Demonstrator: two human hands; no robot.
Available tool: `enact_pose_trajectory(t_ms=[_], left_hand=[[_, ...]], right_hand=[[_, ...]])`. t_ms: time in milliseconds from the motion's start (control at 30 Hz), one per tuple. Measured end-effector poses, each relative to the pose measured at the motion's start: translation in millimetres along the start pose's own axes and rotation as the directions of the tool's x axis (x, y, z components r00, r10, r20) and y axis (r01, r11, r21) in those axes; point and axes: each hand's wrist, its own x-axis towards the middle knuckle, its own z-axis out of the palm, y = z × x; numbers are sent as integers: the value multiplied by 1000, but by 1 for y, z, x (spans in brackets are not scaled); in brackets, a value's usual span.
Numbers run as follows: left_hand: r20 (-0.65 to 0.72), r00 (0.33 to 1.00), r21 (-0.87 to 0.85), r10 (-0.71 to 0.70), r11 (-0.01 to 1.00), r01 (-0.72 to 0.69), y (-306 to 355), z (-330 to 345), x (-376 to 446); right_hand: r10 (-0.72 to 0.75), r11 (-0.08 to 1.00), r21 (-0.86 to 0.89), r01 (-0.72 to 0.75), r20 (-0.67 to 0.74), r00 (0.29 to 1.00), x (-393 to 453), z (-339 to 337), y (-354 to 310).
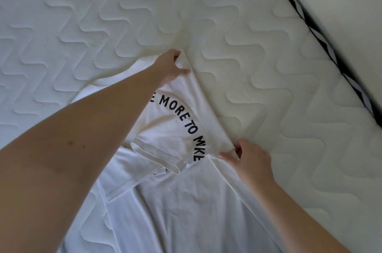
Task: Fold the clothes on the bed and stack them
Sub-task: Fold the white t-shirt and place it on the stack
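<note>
Closest to the lens, the bare left forearm [68, 149] crosses the view from the lower left toward the middle, over a white T-shirt [175, 201] spread on the quilted white mattress [268, 66]. Its lower body lies wrinkled and flat toward the bottom edge, while the upper part is folded over so that one straight folded edge runs diagonally between the two hands. Black curved lettering [182, 122] on the folded panel reads "MORE TO" plus partly hidden letters at each end. A short sleeve [157, 153] with a hemmed cuff lies across the middle of the shirt.

At the far end of the fold, the left hand [169, 66] pinches the cloth, thumb on top and fingers curled under the corner. At the near end, the right hand [248, 159] grips the edge of the fold between thumb and curled fingers, bunching the fabric slightly. Both hands rest low against the mattress.

Along the upper right runs the mattress's black-and-white patterned border [322, 42], with a pale surface beyond it.
</note>
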Motion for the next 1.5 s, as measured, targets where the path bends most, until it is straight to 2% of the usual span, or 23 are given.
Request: enact_pose_trajectory(t_ms=[100,167,267,333,433,533,600,700,833,933,1067,1133,1233,1367,1500], left_hand=[[-125,988,118,91,990,-76,-1,1,-16],[-253,956,145,148,983,-114,1,7,-32],[-410,868,143,281,959,-243,5,26,-71],[-453,836,92,310,949,-302,7,46,-107],[-394,898,-21,196,975,-223,2,85,-165],[-218,976,-92,21,995,-42,-12,129,-217],[-105,987,-185,-123,977,102,-20,154,-240],[7,979,-153,-206,967,204,-27,182,-256],[201,926,-447,-320,811,377,-15,208,-269],[168,926,-517,-338,769,375,-5,220,-278],[165,933,-728,-320,599,334,-4,224,-292],[151,929,-774,-338,544,323,-10,225,-299],[204,917,-792,-343,492,360,-17,230,-309],[297,926,-709,-234,595,378,-26,252,-330],[276,928,-656,-252,656,373,-35,264,-350]], right_hand=[[-73,996,45,74,-16,997,-9,3,5],[-142,989,18,145,-114,983,-19,6,8],[-245,968,-130,214,-322,915,-40,16,16],[-298,953,-167,254,-360,884,-57,22,24],[-335,935,-229,273,-303,892,-86,32,40],[-319,907,-362,214,-261,911,-112,38,53],[-302,896,-411,171,-280,911,-123,40,60],[-280,888,-441,133,-287,916,-137,39,70],[-169,877,-480,27,-255,952,-166,37,90],[-64,873,-485,-55,-227,972,-189,35,108],[14,874,-468,-128,-241,970,-215,32,136],[-13,888,-447,-106,-257,966,-232,33,150],[-142,904,-427,5,-291,946,-254,39,164],[-303,913,-364,183,-310,901,-271,53,167],[-398,893,-336,299,-281,873,-284,67,167]])
